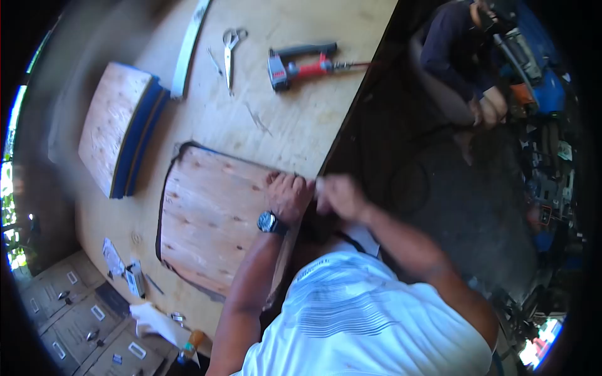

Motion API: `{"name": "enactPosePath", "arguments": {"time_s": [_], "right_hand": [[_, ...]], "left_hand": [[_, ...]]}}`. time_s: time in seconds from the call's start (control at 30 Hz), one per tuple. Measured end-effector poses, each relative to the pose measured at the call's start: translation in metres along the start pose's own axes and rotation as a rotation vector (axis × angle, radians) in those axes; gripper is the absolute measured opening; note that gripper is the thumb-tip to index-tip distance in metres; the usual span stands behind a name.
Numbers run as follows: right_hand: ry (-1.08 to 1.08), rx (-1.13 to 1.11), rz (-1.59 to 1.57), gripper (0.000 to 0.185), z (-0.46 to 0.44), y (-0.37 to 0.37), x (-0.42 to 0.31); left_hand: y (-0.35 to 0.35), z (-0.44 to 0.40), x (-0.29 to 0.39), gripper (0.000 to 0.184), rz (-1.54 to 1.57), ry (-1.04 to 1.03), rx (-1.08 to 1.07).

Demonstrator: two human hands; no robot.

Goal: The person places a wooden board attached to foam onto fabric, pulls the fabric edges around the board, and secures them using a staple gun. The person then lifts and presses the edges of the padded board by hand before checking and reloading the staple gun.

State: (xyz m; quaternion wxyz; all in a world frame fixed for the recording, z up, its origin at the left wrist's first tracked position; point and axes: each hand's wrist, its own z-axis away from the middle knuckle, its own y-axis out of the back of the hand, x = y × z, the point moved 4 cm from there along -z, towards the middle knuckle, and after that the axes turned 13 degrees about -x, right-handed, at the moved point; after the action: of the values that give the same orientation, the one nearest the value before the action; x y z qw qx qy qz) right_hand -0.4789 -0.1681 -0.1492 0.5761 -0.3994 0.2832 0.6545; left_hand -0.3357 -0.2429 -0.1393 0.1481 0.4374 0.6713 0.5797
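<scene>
A plywood panel lies flat on the table, with dark material showing along its edges. My left hand, wearing a wristwatch, rests on the panel's corner nearest the table edge. Its fingers are curled down at the rim, and what they pinch there is hidden. Just to the right, my right hand is closed and blurred by motion, beyond the panel's edge. A small whitish bit shows at its fingers, too smeared to name.
On the wooden table lie a red and grey staple gun with a hose, scissors and a metal strip. Stacked blue-edged plywood pads stand at left. A seated person is at upper right. Drawers stand lower left.
</scene>
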Motion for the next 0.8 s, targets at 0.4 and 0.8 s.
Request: {"name": "enactPosePath", "arguments": {"time_s": [0.4,0.8], "right_hand": [[0.168,0.344,1.166,0.025,-0.215,0.152,-0.147],[0.545,0.029,0.517,0.041,0.023,0.104,-0.061]], "left_hand": [[0.0,-0.012,-0.018,0.023,-0.126,0.221,-0.136],[-0.001,-0.01,-0.03,0.016,0.043,0.238,0.03]]}}
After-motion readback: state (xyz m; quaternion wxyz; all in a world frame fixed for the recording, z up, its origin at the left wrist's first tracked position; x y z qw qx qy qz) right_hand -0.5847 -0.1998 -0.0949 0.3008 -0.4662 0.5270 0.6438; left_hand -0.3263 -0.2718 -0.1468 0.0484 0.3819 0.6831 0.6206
